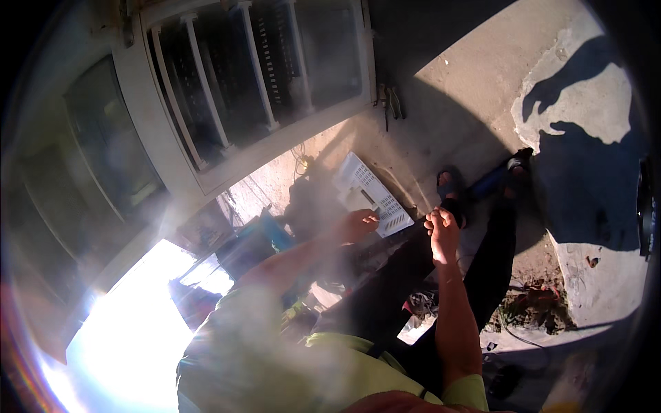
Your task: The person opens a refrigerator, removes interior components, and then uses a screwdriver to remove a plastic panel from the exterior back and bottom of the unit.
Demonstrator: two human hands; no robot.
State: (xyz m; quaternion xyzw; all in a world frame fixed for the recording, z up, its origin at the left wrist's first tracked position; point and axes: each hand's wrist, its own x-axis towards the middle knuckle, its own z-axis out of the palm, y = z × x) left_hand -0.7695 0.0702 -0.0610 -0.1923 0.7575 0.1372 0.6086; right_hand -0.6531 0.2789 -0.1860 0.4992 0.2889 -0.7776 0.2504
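Note:
My left hand point(359, 225) is in front of the lower part of a white slotted plastic panel point(383, 196), its fingers curled inward. Whether it touches the panel, I cannot tell. Further right, over my dark-trousered leg, my right hand point(443, 233) is raised with the fingers bent together in a pinch. Anything held in either hand is too small or hidden to make out. The panel lies tilted on the ground, with rows of slots and a rectangular opening.
A white-framed barred window shutter point(255, 69) rises at upper left. Pliers point(394, 103) and a thin screwdriver-like tool point(383, 104) lie beside it. My sandalled feet point(449, 184) rest on concrete. Dark debris point(540, 306) sits at lower right; glare whitens the lower left.

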